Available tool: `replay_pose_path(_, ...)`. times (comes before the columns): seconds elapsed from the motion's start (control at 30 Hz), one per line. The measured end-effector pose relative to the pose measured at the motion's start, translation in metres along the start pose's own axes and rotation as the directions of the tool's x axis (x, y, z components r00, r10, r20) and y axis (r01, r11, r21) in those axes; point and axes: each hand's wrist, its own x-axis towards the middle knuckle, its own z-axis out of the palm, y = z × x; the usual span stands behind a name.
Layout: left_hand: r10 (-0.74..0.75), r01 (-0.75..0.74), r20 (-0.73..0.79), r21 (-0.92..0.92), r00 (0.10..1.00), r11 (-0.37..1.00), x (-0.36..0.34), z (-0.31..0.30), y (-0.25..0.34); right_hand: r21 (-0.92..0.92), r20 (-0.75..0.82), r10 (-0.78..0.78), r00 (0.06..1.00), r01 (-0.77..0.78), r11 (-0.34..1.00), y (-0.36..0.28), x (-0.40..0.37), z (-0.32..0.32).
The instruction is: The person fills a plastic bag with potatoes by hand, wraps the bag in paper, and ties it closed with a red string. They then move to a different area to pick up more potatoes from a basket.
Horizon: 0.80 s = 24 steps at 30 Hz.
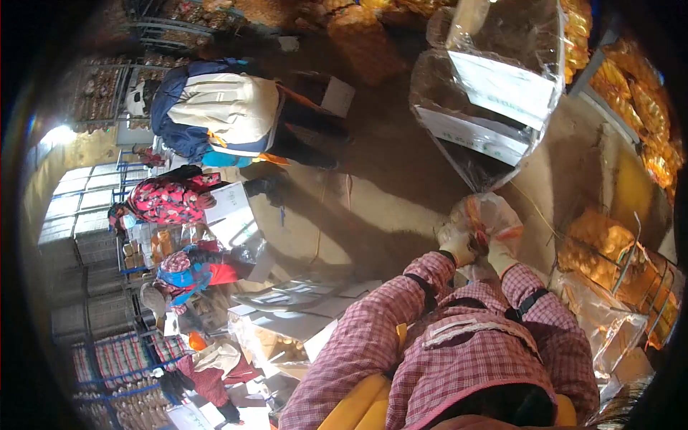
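Both my hands wear pale gloves and meet in front of my checked apron. My left hand [458,248] is closed at the gathered part of a clear plastic bag [494,213]. Close beside it, my right hand [499,256] is at the same bag, its fingers hidden by plastic and sleeve. Something small and red shows between the hands. Just beyond them stands a plastic-lined box [494,140] with white flaps, and another lined box [505,82] is behind it.
Several people work at the left, one in a pale vest [226,107], another in a red patterned jacket [168,199]. Stacked boxes [287,322] stand near my left side. A wire crate [652,287] and filled bags [598,244] are at the right.
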Motion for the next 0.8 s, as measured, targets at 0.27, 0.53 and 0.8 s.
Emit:
replay_pose_path(0.27, 0.006, -0.029, -0.174, -0.129, 0.985, 0.991, -0.013, 0.012, -0.01, 0.36, 0.168, -0.13, 0.977, 0.062, 0.931, 0.002, -0.032, -0.026)
replay_pose_path(0.53, -0.069, 0.053, -0.129, -0.125, 0.989, 0.991, -0.019, 0.008, 0.002, 0.811, 0.181, -0.01, 0.984, -0.143, 0.568, -0.01, -0.054, -0.019)
replay_pose_path(0.8, 0.064, -0.078, -0.128, -0.109, 0.99, 0.991, -0.017, 0.017, 0.002, 0.919, -0.135, -0.293, 0.947, 0.23, 0.32, 0.007, -0.032, -0.008)
